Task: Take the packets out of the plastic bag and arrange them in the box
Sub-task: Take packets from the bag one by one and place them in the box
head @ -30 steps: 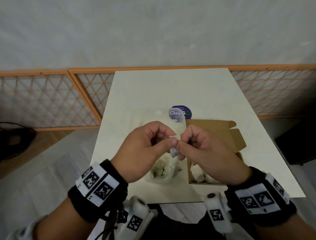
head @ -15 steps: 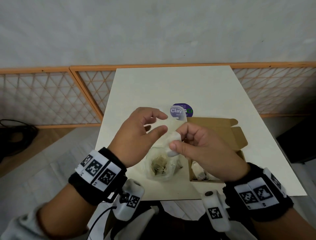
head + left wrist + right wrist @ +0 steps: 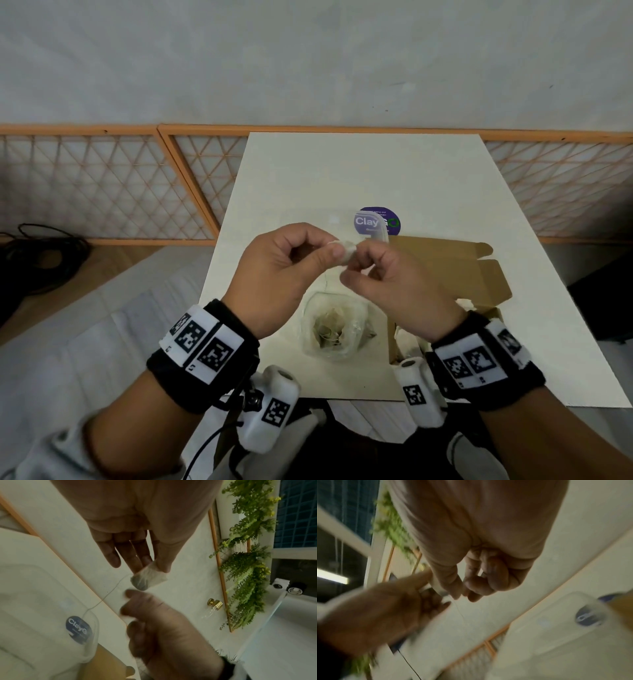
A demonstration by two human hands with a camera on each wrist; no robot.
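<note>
White table (image 3: pixel 394 164): left hand (image 3: pixel 284 274) now pinches packet (image 3: pixel 340 251); right hand (image 3: pixel 397 284) curled, grip unclear.

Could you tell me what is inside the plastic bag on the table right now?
The plastic bag holds a clump of pale packets; their number is unclear, as they overlap.

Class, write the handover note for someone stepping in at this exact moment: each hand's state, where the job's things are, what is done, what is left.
Left hand: pinches a small white packet between thumb and fingers, above the table.
Right hand: fingers curled beside the packet; it seems to pinch the packet's thin string, though blur leaves that uncertain.
Plastic bag: on the table below the hands, open, more packets inside.
Box: cardboard, open, right of the bag; some white packets already lie in it.
Left: place this packet in the box, then empty the bag.
</note>
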